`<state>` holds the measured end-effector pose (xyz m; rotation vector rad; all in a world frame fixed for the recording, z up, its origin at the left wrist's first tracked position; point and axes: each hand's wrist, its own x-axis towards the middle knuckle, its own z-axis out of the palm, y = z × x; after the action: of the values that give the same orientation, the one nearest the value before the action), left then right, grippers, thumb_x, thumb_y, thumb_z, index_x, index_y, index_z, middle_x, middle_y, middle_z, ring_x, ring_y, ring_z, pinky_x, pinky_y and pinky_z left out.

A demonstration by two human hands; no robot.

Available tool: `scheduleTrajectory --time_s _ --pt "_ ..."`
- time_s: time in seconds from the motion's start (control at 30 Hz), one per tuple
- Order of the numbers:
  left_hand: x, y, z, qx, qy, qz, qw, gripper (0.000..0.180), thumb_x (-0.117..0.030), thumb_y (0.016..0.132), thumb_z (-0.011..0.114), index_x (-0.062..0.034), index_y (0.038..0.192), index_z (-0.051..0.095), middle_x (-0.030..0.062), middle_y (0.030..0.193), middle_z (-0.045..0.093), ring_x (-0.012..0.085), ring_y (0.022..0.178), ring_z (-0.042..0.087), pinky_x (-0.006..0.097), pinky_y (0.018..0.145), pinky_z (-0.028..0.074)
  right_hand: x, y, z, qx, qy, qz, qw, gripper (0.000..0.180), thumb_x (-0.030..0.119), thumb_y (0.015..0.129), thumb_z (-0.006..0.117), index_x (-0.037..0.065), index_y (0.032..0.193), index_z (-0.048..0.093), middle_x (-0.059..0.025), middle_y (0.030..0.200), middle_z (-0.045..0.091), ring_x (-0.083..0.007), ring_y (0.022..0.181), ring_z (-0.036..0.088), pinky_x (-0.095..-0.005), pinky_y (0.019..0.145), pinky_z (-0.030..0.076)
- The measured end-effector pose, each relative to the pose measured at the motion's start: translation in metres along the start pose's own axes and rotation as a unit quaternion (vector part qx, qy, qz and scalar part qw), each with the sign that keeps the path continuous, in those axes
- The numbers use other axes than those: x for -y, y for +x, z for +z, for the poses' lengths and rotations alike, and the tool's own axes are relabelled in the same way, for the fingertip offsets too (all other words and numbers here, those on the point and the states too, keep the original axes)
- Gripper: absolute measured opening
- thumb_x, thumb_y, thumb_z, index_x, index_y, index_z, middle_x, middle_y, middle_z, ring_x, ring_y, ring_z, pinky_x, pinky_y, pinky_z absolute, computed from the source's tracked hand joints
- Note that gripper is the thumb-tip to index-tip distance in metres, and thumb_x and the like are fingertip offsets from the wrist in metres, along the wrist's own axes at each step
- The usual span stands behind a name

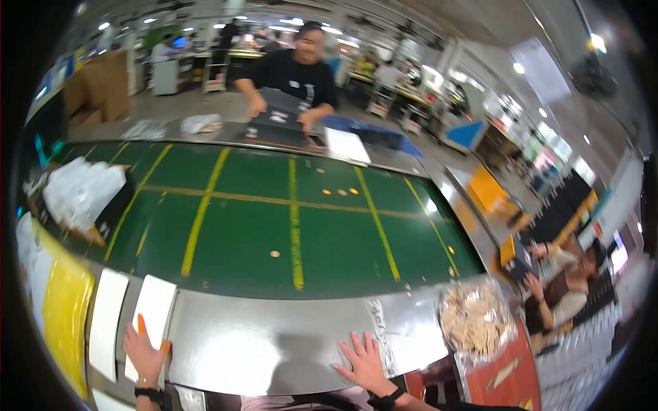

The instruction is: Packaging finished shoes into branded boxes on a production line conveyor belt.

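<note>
My left hand (145,355), with orange covers on two fingertips, lies on the lower part of a long white flat piece (155,299), its fingers apart. A second white piece (108,322) is just left of it. My right hand (364,364) rests flat and spread on the bare metal ledge (240,335), holding nothing. Beside its fingertips is a strip of crumpled clear plastic (384,337). Further right sits a clear bag of small beige pieces (476,318).
Beyond the ledge runs a green belt (240,240) with yellow lines and several small round bits. A box with white plastic (86,192) stands at left, above a yellow bundle (62,301). Across, a person (298,79) handles dark boxes (281,116); another person (569,288) works at right.
</note>
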<state>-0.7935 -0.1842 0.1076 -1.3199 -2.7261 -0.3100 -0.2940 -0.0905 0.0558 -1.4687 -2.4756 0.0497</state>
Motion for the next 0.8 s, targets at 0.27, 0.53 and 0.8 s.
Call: scheduleTrajectory --time_s 0.27,0.53,0.8 --pt "0.027 -0.033 0.027 0.041 0.010 -0.029 0.999 0.113 -0.067 0.056 0.071 -0.0046 0.144 0.040 0.0310 0.138 0.042 0.0456 0.121 0.045 0.060 0.097 0.036 -0.024 -0.012 0.008 0.004 0.046 -0.044 0.998 0.070 0.054 0.071 0.073 0.014 0.126 0.059 -0.0286 0.138 0.043 -0.0488 0.131 0.035 -0.0678 0.108 0.019" --pt "-0.044 -0.027 -0.040 0.168 0.023 0.117 0.979 0.092 -0.067 0.080 0.057 0.0025 0.138 0.046 0.0320 0.134 0.047 0.0486 0.120 0.047 0.053 0.106 0.034 -0.034 -0.007 -0.004 0.005 0.101 0.008 0.995 0.064 0.058 0.079 0.064 0.011 0.123 0.059 -0.0237 0.137 0.046 -0.0478 0.129 0.038 -0.0618 0.111 0.022" --pt "0.007 0.004 -0.038 0.000 0.090 0.115 0.989 0.084 -0.059 0.084 0.059 0.0035 0.138 0.045 0.0349 0.136 0.044 0.0481 0.129 0.039 0.053 0.109 0.030 0.028 0.025 -0.024 0.065 0.008 -0.005 0.998 0.065 0.054 0.085 0.063 0.018 0.137 0.051 -0.0214 0.143 0.040 -0.0496 0.129 0.037 -0.0604 0.106 0.030"
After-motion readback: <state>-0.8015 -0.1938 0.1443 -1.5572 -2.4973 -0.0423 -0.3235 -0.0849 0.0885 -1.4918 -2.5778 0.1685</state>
